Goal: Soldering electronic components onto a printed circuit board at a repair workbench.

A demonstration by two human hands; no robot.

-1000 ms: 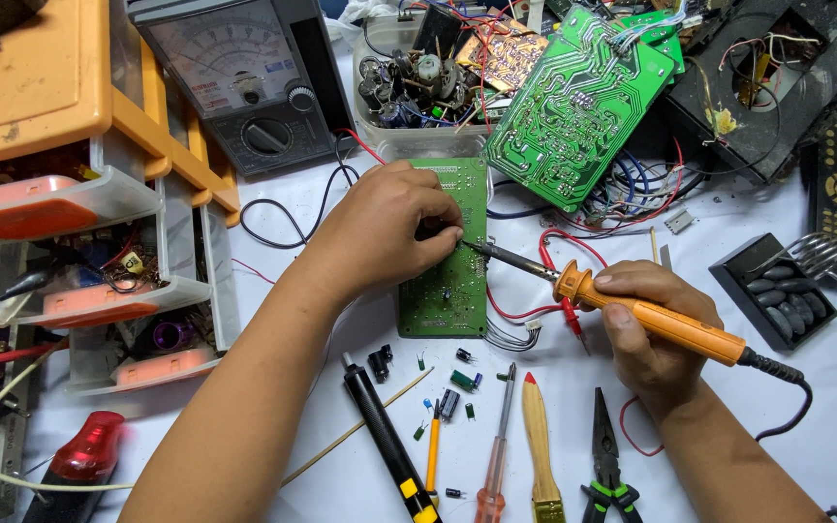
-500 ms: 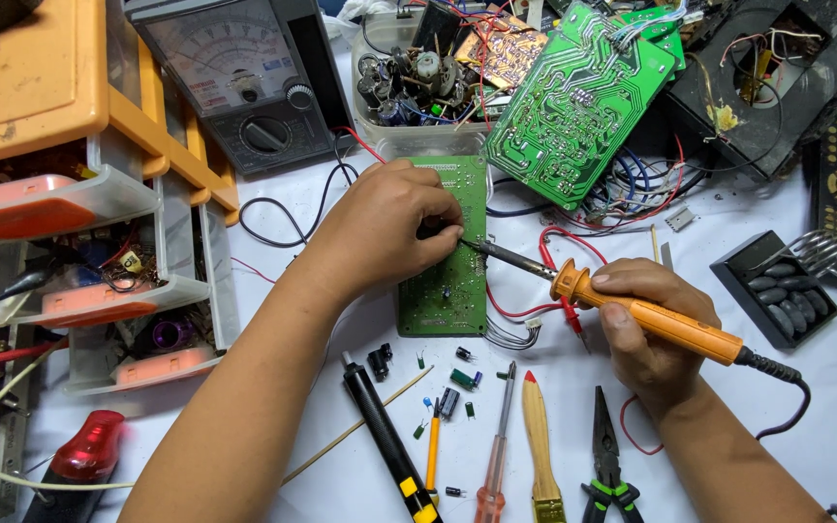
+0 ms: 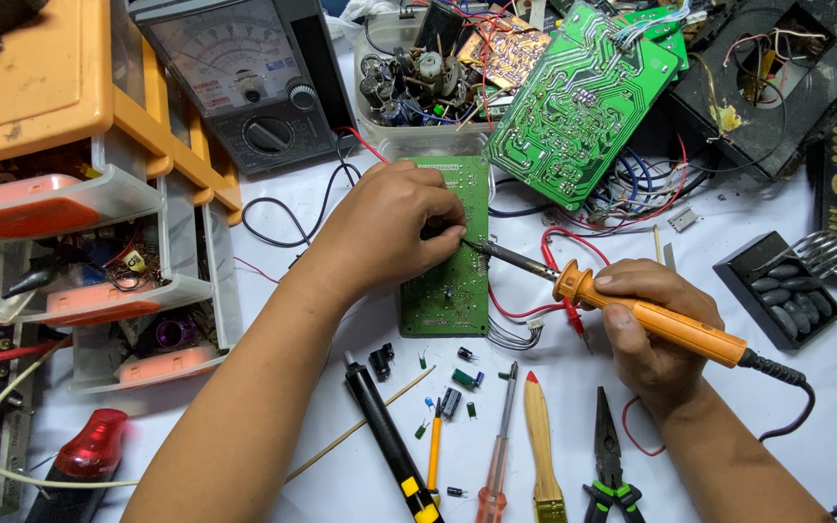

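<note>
The left hand point(image 3: 385, 228) rests on a small green circuit board point(image 3: 446, 281) that lies flat on the white-covered desk point(image 3: 322, 320), its fingers point(image 3: 443, 218) curled down and pinched together at the board's upper part; what they pinch, if anything, is too small to tell. The right hand point(image 3: 656, 334) is clenched around the orange handle of a soldering iron point(image 3: 632, 310), whose dark metal tip reaches leftward to the board and meets it just below the left fingertips. The iron's black cord trails off to the right. Red wires point(image 3: 559, 242) loop on the desk between the board and the right hand. Below the board lie loose small components point(image 3: 465, 378), a black desoldering pump point(image 3: 385, 431) with a yellow band, a thin screwdriver point(image 3: 498, 441), a wooden-handled brush point(image 3: 541, 446) and pliers point(image 3: 608, 460) with green and black grips. Above, a larger green circuit board point(image 3: 578, 102) leans tilted against a clear tub of parts point(image 3: 409, 82), and an analogue multimeter point(image 3: 244, 77) stands to the upper left. An orange-topped drawer cabinet point(image 3: 79, 194) with clear trays fills the left side, and a black tray of grey buttons point(image 3: 777, 291) sits at the right.
</note>
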